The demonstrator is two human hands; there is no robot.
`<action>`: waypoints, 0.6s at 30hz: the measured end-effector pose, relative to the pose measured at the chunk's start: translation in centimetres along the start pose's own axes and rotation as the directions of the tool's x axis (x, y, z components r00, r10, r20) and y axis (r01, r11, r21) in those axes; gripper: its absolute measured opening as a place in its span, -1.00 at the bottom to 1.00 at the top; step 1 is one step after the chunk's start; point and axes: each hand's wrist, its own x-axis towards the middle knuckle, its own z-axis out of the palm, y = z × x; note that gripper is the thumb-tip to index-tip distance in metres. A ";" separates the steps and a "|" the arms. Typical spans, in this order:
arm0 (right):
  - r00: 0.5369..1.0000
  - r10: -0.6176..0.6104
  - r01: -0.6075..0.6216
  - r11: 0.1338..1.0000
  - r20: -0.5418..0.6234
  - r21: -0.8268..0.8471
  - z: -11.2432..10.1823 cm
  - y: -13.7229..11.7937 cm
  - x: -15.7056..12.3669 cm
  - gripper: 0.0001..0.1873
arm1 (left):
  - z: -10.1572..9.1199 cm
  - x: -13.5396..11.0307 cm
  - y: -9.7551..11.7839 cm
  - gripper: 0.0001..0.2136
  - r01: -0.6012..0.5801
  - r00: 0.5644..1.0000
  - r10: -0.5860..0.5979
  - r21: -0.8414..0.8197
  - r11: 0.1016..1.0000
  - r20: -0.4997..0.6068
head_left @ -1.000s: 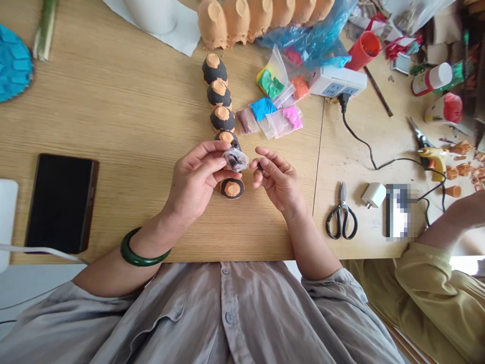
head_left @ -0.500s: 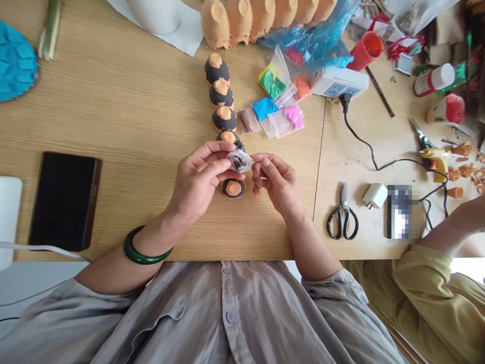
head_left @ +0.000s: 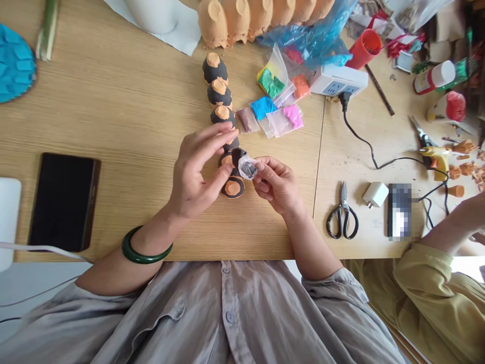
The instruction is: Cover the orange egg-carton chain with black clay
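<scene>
My right hand (head_left: 278,184) pinches a small clear plastic bag (head_left: 248,169) with black, clay-like stuff in it. My left hand (head_left: 199,174) holds nothing; its fingers and thumb are spread apart in a C shape, left of the bag. Beneath and beyond the hands runs a row of rounded lumps (head_left: 219,92), black with orange tops. The nearest lump (head_left: 233,187) lies just below the bag, and my left fingers partly cover those in the middle. A dark green bangle (head_left: 147,245) circles my left wrist.
Small bags of coloured clay (head_left: 264,108) lie beyond my right hand, near a power strip (head_left: 339,80). Scissors (head_left: 343,212) and a white charger (head_left: 375,194) are at right, a dark tablet-like device (head_left: 63,201) at left. Another person's arm (head_left: 460,222) rests at far right.
My left hand has let go of the bag and opened, moving slightly left. The bag stays in my right hand, now slightly lower and to the right.
</scene>
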 end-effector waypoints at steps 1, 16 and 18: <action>0.999 0.031 -0.031 0.999 0.028 0.010 0.0 -0.1 0.0 -0.43 | -0.2 0.1 0.0 -0.57 0.008 0.999 -0.007 -0.014 1.000 0.050; 0.984 -0.171 0.158 0.968 -0.048 -0.192 0.0 -0.1 -0.8 -0.47 | -0.1 0.4 0.3 -0.75 0.041 0.996 -0.029 -0.143 0.989 0.082; 0.982 -0.182 0.168 0.960 -0.046 -0.222 -0.1 -0.1 -0.7 -0.46 | 0.0 0.4 0.2 -0.76 0.050 0.995 -0.037 -0.128 0.990 0.097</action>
